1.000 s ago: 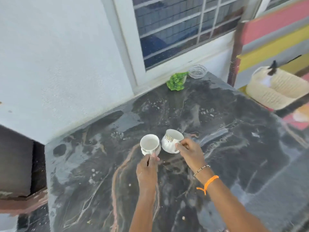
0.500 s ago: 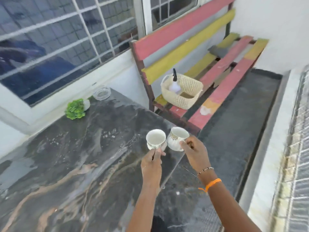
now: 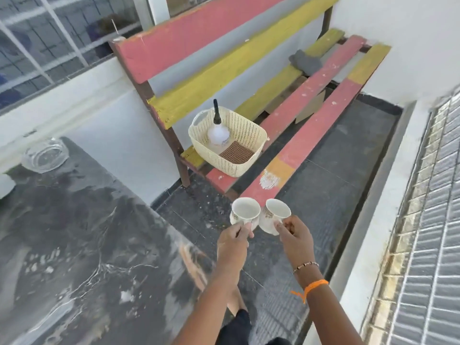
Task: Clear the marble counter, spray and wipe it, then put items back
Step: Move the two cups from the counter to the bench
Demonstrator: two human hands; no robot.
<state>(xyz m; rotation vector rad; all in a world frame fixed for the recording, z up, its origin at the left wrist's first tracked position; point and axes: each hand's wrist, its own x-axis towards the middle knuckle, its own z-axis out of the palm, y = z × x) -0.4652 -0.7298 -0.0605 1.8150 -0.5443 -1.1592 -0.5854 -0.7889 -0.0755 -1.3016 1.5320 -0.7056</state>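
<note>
Your left hand [image 3: 232, 241] pinches the handle of one white ceramic cup with gold trim [image 3: 245, 214], and your right hand [image 3: 296, 239] pinches the handle of a second, matching white cup [image 3: 275, 215]. Both cups are carried upright and just beside each other over the dark floor, off the black veined marble counter [image 3: 74, 245]; this grip likely serves to clear them toward the red-and-yellow slatted wooden bench [image 3: 286, 115]. A cream woven plastic basket [image 3: 249, 135] on the bench holds a white spray bottle with a black nozzle [image 3: 217, 133], kept ready for spraying. A clear glass ashtray [image 3: 44, 155] remains on the counter's far corner. The cup handles are hidden by your fingers; a white object at the left edge is cut off.
</note>
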